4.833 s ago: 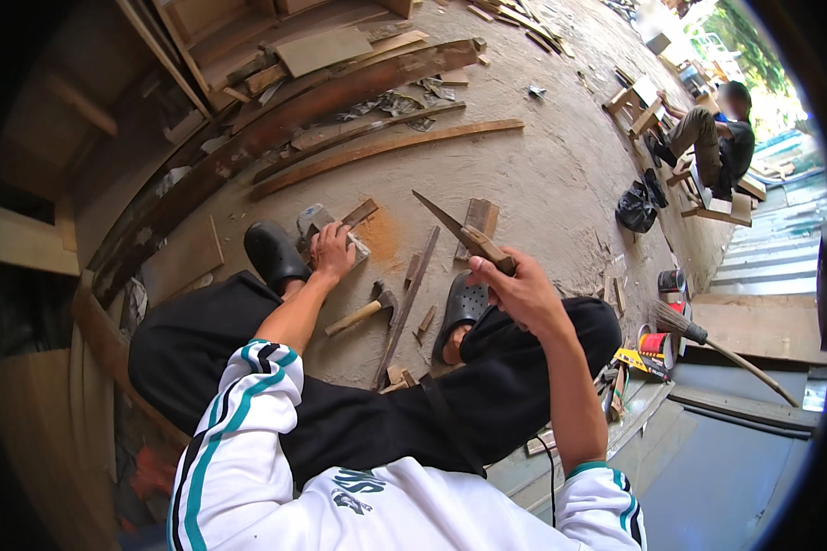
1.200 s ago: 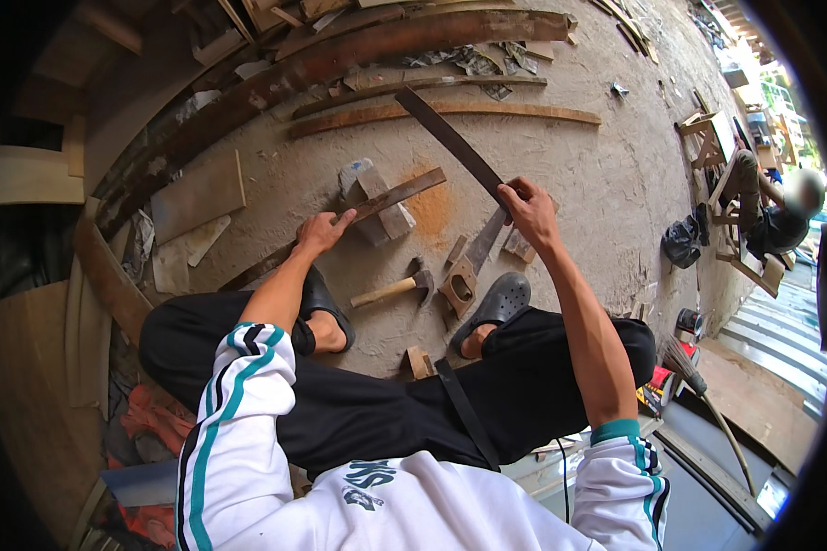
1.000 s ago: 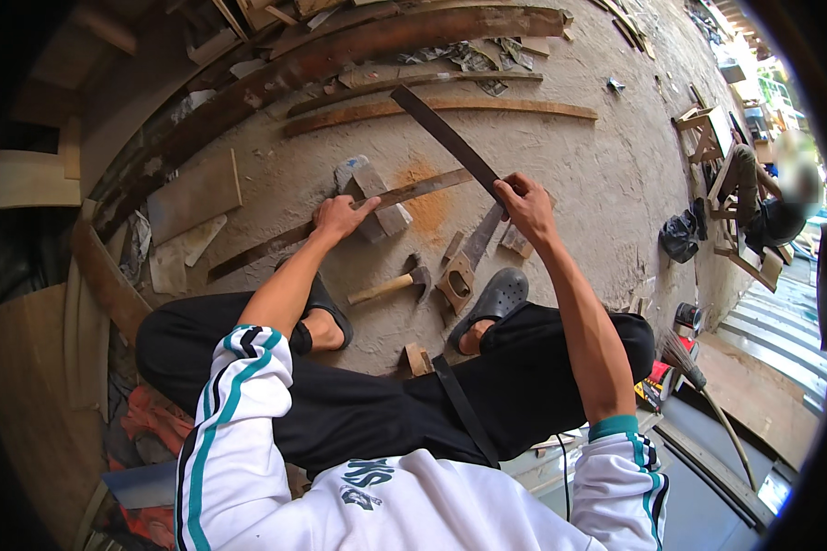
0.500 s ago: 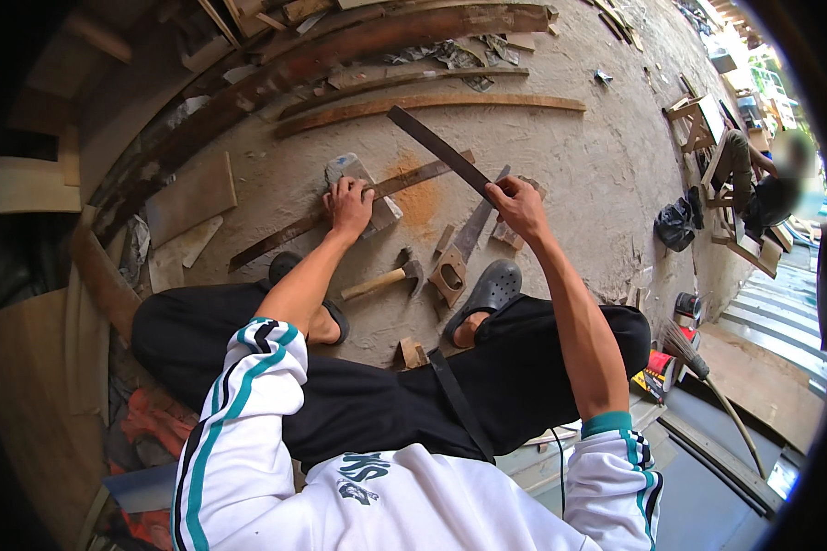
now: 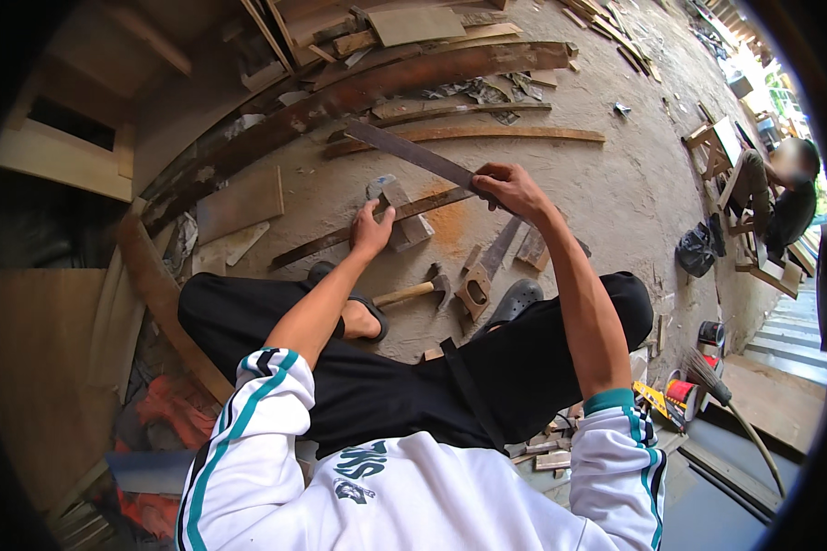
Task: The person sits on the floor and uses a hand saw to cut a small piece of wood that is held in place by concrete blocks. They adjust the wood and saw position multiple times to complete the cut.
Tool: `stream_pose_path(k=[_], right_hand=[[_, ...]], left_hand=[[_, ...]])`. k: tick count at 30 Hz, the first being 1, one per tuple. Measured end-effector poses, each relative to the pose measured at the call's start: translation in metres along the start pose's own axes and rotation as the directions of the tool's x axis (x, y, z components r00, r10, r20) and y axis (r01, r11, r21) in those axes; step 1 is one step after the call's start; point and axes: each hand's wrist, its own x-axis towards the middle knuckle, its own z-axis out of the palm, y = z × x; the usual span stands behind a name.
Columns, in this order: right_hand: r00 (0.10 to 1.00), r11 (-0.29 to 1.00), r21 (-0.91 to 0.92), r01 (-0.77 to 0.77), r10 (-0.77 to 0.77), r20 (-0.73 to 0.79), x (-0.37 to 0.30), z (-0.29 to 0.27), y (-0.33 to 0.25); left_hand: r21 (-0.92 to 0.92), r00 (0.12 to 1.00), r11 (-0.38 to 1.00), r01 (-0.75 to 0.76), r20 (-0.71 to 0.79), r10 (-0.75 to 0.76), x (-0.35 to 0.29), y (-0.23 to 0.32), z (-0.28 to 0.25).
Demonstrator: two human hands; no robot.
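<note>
My right hand (image 5: pixel 510 188) is closed round the near end of a dark, flat strip (image 5: pixel 404 154). The strip slants away to the far left above the floor. Below it, a second long, narrow dark strip (image 5: pixel 423 207) lies across a pale block (image 5: pixel 408 223). My left hand (image 5: pixel 374 230) is over that strip at the block's left side, thumb and forefinger spread apart; whether it touches the strip is hard to see. Orange dust (image 5: pixel 448 225) covers the floor beside the block. Nearer to me lie a claw hammer (image 5: pixel 409 292) and a handsaw (image 5: pixel 478 283).
A wooden block (image 5: pixel 533 248) lies by the saw. Long boards (image 5: pixel 496 134) and a rusty beam (image 5: pixel 377 83) stretch across the far side. A brush (image 5: pixel 708 376) and tins (image 5: pixel 680 393) stand at the right. Another person (image 5: pixel 786 197) sits at the far right, near a black bag (image 5: pixel 698 250).
The view has shifted. The strip in my right hand has come down closer to the lower strip and tilted flatter. My left hand has loosened from pressing on the block, its fingers now apart.
</note>
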Motion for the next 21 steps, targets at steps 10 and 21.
stream_pose_path(k=[10,21], right_hand=[[0.983,0.852,-0.521,-0.057,-0.044,-0.18,0.007,-0.007,0.013],[0.969,0.612,-0.753,-0.241,0.191,-0.155,-0.039,-0.069,0.031]], left_hand=[[-0.271,0.947,0.944,0.19,-0.203,-0.249,0.015,-0.001,-0.062],[0.402,0.961,0.911,-0.09,0.274,-0.026,0.006,-0.018,-0.004]])
